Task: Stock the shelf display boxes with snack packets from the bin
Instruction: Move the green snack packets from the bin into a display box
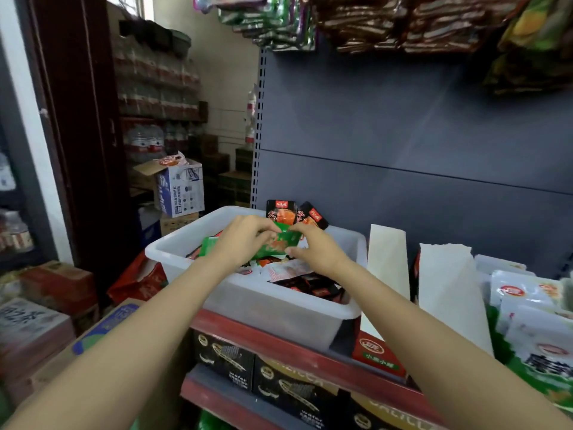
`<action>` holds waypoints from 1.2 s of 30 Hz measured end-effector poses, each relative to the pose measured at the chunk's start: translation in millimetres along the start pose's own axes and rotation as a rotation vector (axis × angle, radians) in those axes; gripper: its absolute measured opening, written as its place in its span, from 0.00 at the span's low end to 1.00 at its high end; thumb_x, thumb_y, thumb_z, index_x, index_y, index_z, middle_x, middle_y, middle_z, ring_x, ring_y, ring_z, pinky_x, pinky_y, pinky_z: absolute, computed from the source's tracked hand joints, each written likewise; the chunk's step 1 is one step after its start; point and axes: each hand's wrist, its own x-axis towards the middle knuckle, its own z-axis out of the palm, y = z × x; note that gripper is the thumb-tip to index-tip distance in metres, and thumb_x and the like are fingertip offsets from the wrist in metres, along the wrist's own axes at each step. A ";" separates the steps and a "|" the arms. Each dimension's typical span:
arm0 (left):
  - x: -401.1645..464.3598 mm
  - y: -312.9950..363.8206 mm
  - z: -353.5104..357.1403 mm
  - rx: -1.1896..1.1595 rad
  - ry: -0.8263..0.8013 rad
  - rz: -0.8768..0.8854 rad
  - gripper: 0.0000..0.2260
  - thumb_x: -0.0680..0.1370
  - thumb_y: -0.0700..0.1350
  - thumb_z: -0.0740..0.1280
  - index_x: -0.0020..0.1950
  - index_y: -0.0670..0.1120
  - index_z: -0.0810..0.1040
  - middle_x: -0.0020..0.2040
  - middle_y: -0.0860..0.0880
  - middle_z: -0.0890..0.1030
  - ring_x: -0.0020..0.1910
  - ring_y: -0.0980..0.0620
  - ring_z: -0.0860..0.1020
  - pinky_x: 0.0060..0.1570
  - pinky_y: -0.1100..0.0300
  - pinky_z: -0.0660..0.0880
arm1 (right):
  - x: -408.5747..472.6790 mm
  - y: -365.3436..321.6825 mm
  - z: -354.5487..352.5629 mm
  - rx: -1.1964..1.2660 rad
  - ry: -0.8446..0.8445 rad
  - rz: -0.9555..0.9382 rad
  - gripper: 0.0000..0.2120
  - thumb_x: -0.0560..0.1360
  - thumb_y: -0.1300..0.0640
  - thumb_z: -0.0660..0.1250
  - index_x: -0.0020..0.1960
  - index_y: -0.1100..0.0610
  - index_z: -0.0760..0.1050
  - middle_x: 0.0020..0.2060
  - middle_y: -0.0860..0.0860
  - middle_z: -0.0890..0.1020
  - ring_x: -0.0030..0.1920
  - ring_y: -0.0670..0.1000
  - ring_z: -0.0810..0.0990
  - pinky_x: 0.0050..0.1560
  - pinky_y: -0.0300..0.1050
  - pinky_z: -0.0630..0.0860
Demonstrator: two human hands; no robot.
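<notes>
Both hands hold green snack packets (280,243) above the white bin (257,308): left hand (245,240) fingers curled round the stack, right hand (313,246) pinching its end. The open display boxes (387,268) stand to the right, nearer the right hand's fingers.

The bin (192,240) is translucent white. Inside it lie black packets (310,288) with red marks and a white packet (286,271) printed in orange-red. The held packet (280,242) is green with an orange-red patch. Two black packets (296,212) at the bin's far rim show red labels. The shelf back panel (403,125) is dark grey-blue, the shelf edge (310,356) red. The boxes below (223,356) are black with gold print.
</notes>
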 end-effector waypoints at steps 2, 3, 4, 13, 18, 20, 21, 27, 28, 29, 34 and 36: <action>-3.1 10.0 3.9 -0.074 0.040 0.022 0.06 0.76 0.44 0.68 0.51 0.49 0.83 0.46 0.52 0.84 0.47 0.54 0.81 0.52 0.53 0.77 | -9.1 4.2 -13.3 -0.031 0.123 0.009 0.08 0.76 0.57 0.67 0.54 0.58 0.78 0.48 0.52 0.80 0.51 0.54 0.76 0.49 0.44 0.69; -4.3 14.7 5.5 -0.116 0.058 0.001 0.05 0.75 0.46 0.69 0.50 0.51 0.83 0.43 0.54 0.84 0.44 0.55 0.81 0.50 0.53 0.77 | -14.8 7.6 -21.3 -0.042 0.177 0.019 0.04 0.76 0.57 0.67 0.48 0.56 0.79 0.43 0.52 0.80 0.47 0.54 0.77 0.47 0.45 0.69; -5.7 19.6 6.1 -0.148 0.079 -0.035 0.05 0.74 0.49 0.71 0.49 0.53 0.82 0.42 0.57 0.83 0.40 0.54 0.81 0.47 0.54 0.78 | -21.5 11.0 -30.0 -0.038 0.222 0.029 0.03 0.76 0.57 0.67 0.44 0.55 0.78 0.41 0.52 0.81 0.45 0.54 0.77 0.46 0.45 0.70; -7.1 98.5 25.4 -0.933 0.079 -0.157 0.11 0.74 0.29 0.67 0.52 0.39 0.71 0.44 0.43 0.80 0.31 0.57 0.81 0.33 0.66 0.78 | -104.4 43.0 -103.9 0.466 0.505 0.227 0.10 0.76 0.64 0.65 0.38 0.53 0.76 0.43 0.60 0.81 0.47 0.59 0.82 0.39 0.56 0.82; -3.6 162.5 49.4 -1.011 0.082 -0.087 0.12 0.74 0.29 0.66 0.44 0.45 0.70 0.40 0.46 0.80 0.30 0.60 0.80 0.36 0.63 0.80 | -151.7 59.6 -145.8 0.222 0.587 0.232 0.06 0.71 0.63 0.71 0.46 0.55 0.79 0.41 0.51 0.81 0.45 0.53 0.81 0.46 0.49 0.78; -1.7 188.9 63.1 -0.993 0.072 -0.046 0.13 0.74 0.29 0.66 0.42 0.46 0.70 0.40 0.44 0.80 0.30 0.57 0.80 0.35 0.62 0.79 | -169.8 68.1 -163.8 0.066 0.623 0.269 0.08 0.71 0.63 0.71 0.50 0.58 0.79 0.42 0.49 0.80 0.44 0.49 0.78 0.45 0.41 0.72; -0.7 201.1 70.2 -0.965 0.081 -0.028 0.13 0.74 0.30 0.66 0.41 0.47 0.70 0.41 0.44 0.80 0.31 0.56 0.80 0.35 0.62 0.79 | -178.3 72.3 -171.7 0.008 0.642 0.276 0.08 0.71 0.63 0.71 0.50 0.59 0.79 0.42 0.49 0.79 0.44 0.48 0.76 0.43 0.38 0.69; -0.4 251.3 97.5 -0.756 0.114 0.104 0.09 0.74 0.33 0.68 0.43 0.45 0.71 0.38 0.53 0.79 0.34 0.58 0.79 0.34 0.67 0.78 | -210.7 102.4 -202.0 -0.277 0.491 0.351 0.06 0.71 0.62 0.71 0.47 0.61 0.78 0.43 0.55 0.82 0.45 0.55 0.79 0.42 0.43 0.69; -0.6 255.1 99.1 -0.699 0.103 0.138 0.08 0.75 0.34 0.68 0.44 0.45 0.71 0.38 0.53 0.79 0.34 0.59 0.79 0.34 0.68 0.77 | -213.8 104.7 -205.7 -0.289 0.470 0.344 0.07 0.71 0.62 0.72 0.48 0.61 0.78 0.44 0.55 0.82 0.47 0.55 0.80 0.45 0.43 0.71; -0.7 258.6 100.6 -0.643 0.079 0.175 0.08 0.75 0.35 0.68 0.45 0.45 0.72 0.38 0.53 0.79 0.34 0.60 0.78 0.35 0.68 0.76 | -216.6 105.1 -209.1 -0.275 0.461 0.325 0.09 0.71 0.62 0.72 0.51 0.60 0.78 0.45 0.54 0.82 0.47 0.54 0.80 0.47 0.42 0.71; 2.0 272.8 103.6 -0.420 -0.099 0.327 0.10 0.74 0.35 0.69 0.48 0.48 0.72 0.42 0.50 0.80 0.34 0.61 0.78 0.34 0.74 0.71 | -223.3 97.8 -218.3 -0.131 0.503 0.208 0.14 0.74 0.61 0.69 0.59 0.56 0.75 0.45 0.50 0.81 0.45 0.49 0.79 0.47 0.39 0.72; 5.1 275.4 99.6 -0.404 -0.098 0.335 0.11 0.74 0.35 0.69 0.49 0.48 0.72 0.42 0.50 0.80 0.36 0.58 0.79 0.34 0.75 0.70 | -223.4 98.5 -218.7 -0.155 0.522 0.201 0.10 0.74 0.62 0.68 0.55 0.57 0.76 0.45 0.53 0.82 0.45 0.50 0.79 0.49 0.44 0.75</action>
